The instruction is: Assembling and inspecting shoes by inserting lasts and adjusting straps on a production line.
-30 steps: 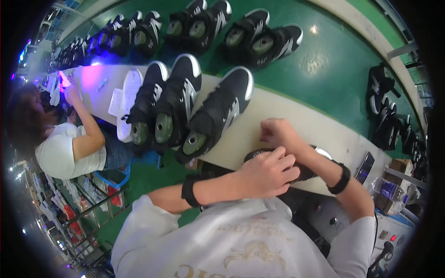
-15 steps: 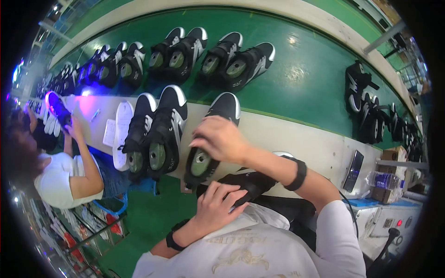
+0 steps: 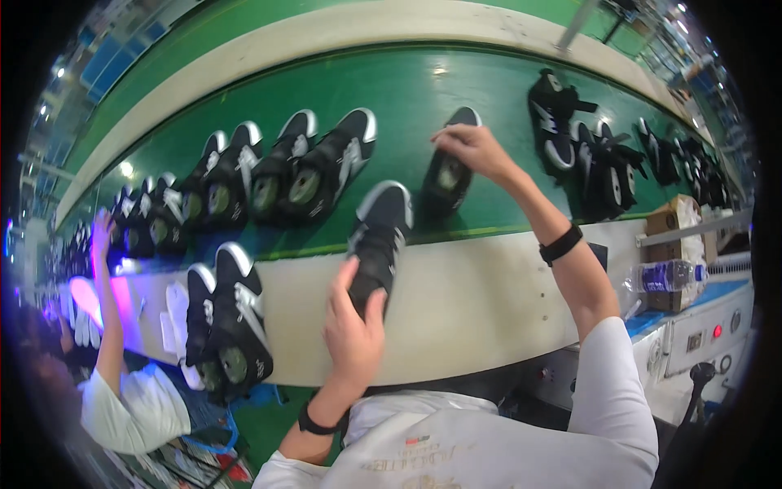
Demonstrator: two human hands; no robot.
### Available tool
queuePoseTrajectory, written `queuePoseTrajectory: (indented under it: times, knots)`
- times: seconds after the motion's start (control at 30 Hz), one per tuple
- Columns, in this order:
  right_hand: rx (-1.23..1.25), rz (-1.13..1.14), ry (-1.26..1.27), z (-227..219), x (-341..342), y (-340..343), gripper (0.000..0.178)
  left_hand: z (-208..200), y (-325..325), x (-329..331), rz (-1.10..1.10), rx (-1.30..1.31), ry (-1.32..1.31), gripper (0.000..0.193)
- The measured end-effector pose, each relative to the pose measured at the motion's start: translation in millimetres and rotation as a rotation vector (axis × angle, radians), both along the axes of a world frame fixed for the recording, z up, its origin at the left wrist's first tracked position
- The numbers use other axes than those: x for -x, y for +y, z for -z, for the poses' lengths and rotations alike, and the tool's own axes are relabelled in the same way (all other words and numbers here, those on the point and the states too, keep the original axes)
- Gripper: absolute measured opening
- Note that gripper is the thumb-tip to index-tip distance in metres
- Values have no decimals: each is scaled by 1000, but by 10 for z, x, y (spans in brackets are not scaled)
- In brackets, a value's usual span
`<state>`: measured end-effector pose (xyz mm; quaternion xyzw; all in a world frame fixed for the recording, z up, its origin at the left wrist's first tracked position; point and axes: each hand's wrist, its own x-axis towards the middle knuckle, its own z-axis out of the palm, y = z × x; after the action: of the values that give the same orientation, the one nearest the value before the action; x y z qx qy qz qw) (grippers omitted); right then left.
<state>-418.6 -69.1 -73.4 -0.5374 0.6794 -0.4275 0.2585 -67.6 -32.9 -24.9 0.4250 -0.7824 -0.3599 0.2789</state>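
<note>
My left hand (image 3: 352, 330) grips the heel end of a black sneaker (image 3: 379, 232) with a white-grey toe, its fingers and thumb on either side. That shoe reaches over the near edge of the green conveyor belt (image 3: 497, 90), toe pointing away from me. Farther forward and to the right, my right hand (image 3: 472, 151) is closed on the upper of a second black sneaker (image 3: 448, 183) at the belt. A round mark shows on the green insole inside it. Motion blurs both shoes slightly.
Two black sneakers (image 3: 232, 326) stand on the pale bench (image 3: 318, 281) to my left. Several more (image 3: 305, 175) line the belt, with others (image 3: 554, 118) at right. A co-worker's arm (image 3: 107, 306) reaches over the belt at far left. A plastic bottle (image 3: 668, 277) lies by a cardboard box.
Both hands have moved forward, away from my body. The right hand has carried a sneaker from the bench to the belt; the left has brought another up from my lap. The view has swung right.
</note>
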Motion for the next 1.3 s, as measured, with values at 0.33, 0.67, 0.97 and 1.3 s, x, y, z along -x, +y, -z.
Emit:
queuePoseTrajectory:
  times: [0.33, 0.67, 0.97, 1.3]
  knots:
    - [160, 923, 589, 233, 1435, 522, 43, 492, -1243, 1308, 164, 221, 26, 54]
    - [-272, 1061, 373, 791, 2255, 590, 88, 559, 81, -284, 370, 33, -386, 63]
    - [-245, 539, -439, -378, 664, 1353, 43, 541, 196, -526, 405, 117, -317, 61]
    - [-335, -561, 148, -868, -1319, 1583, 83, 116, 108, -597, 239, -629, 337, 45]
